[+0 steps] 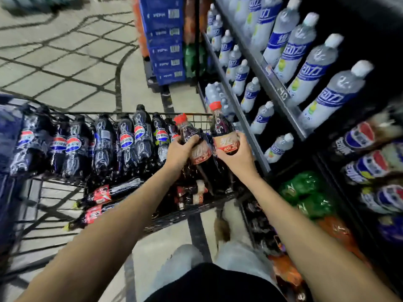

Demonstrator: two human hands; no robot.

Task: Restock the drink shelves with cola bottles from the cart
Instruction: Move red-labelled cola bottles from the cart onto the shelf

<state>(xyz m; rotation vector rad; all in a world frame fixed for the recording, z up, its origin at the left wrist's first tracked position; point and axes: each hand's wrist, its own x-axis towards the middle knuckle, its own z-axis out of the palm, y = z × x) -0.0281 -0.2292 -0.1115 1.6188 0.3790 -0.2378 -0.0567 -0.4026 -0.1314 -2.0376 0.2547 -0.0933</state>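
Observation:
My left hand [180, 149] grips a red-capped cola bottle [187, 129] around its shoulder, tilted over the right end of the black wire cart [197, 115]. My right hand [236, 156] holds a second red-capped cola bottle [221, 125] by its orange label, nearly upright, at the cart's right edge beside the drink shelves [246, 125]. More cola bottles with red labels [102, 194] lie flat in the cart. A row of dark blue-labelled cola bottles [126, 140] leans along the cart's far side.
The shelves on the right hold white bottles with blue labels [327, 94] above and blue-red labelled bottles [362, 136] lower down. Green bottles [305, 192] and orange ones sit on the bottom level. Stacked blue cartons [165, 40] stand beyond the cart. Tiled floor lies to the left.

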